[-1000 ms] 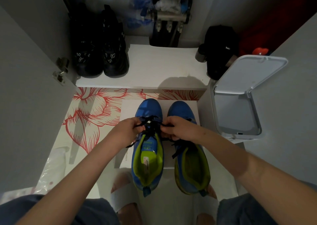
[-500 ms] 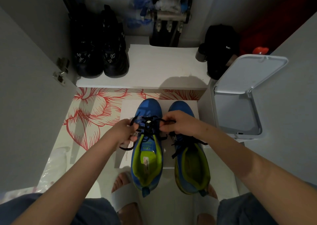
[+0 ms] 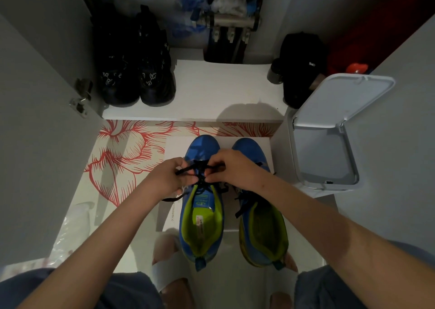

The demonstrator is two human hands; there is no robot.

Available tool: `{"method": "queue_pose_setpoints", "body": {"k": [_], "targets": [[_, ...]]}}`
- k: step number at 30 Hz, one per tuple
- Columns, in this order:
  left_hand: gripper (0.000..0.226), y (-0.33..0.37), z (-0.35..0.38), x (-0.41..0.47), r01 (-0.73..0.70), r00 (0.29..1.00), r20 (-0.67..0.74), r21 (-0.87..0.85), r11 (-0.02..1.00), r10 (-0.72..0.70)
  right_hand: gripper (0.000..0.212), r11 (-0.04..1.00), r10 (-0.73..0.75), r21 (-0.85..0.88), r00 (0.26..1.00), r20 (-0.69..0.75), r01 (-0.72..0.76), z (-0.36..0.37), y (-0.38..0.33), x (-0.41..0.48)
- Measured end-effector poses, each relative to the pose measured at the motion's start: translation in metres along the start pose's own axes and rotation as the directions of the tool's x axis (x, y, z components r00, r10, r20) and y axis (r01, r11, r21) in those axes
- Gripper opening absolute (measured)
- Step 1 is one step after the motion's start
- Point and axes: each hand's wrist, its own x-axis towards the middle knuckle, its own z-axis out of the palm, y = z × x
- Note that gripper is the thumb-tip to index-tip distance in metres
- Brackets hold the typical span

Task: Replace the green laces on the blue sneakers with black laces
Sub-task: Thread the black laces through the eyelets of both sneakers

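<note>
Left hand (image 3: 168,179) and right hand (image 3: 231,167) each pinch a strand of the black lace (image 3: 200,167), drawn taut between them over the top eyelets of the left blue sneaker (image 3: 202,226), seemingly at the tying-off stage. The cord looks soft, light and limp, and is best held close to the knot or at its tips. The right blue sneaker (image 3: 261,228) stands just beside it with dark lace ends trailing. Both sit on a white box (image 3: 174,148), toes toward its far edge and heels past the near one. Print along the box's left edge ends in "…rmance". The tongue label is too small to read.
</note>
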Motion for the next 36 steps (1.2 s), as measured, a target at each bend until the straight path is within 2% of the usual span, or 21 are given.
{"method": "queue_pose_setpoints", "body": {"k": [3, 6, 11, 15, 20, 27, 33, 36], "targets": [[0.012, 0.001, 0.002, -0.001, -0.013, 0.998, -0.06, 0.121, 0.993, 0.02, 0.013, 0.999, -0.016, -0.034, 0.999, -0.037, 0.015, 0.0, -0.001, 0.0], [0.01, 0.002, 0.004, -0.002, 0.006, 0.994, -0.111, 0.119, 0.993, 0.008, 0.015, 0.999, -0.024, 0.02, 0.998, -0.058, 0.025, -0.004, -0.002, -0.002], [0.009, 0.003, 0.003, -0.003, 0.019, 0.996, -0.092, 0.179, 0.984, -0.003, 0.017, 0.996, -0.043, -0.083, 0.999, 0.03, 0.045, -0.002, -0.004, -0.003], [0.012, 0.006, -0.001, -0.004, 0.012, 0.999, -0.038, 0.221, 0.975, -0.004, 0.012, 0.999, 0.028, -0.026, 1.0, -0.01, -0.028, -0.003, 0.001, -0.002], [0.025, 0.008, -0.004, -0.006, 0.032, 0.999, -0.027, 0.181, 0.983, -0.028, 0.004, 0.984, 0.137, 0.115, 0.99, 0.024, -0.139, 0.001, 0.003, -0.004], [0.023, 0.007, -0.006, -0.004, 0.032, 0.999, -0.033, 0.228, 0.973, -0.026, 0.005, 0.994, 0.064, 0.085, 0.998, 0.022, -0.066, 0.001, -0.004, -0.006], [0.021, 0.008, -0.005, -0.003, 0.041, 0.998, -0.045, 0.219, 0.975, -0.032, 0.008, 0.99, 0.092, 0.107, 0.995, 0.049, -0.097, -0.001, -0.001, -0.004], [0.022, 0.004, -0.003, -0.001, 0.071, 0.997, -0.045, 0.127, 0.989, -0.065, 0.008, 0.982, 0.14, 0.119, 0.987, 0.074, -0.149, -0.002, 0.002, -0.003]]}}
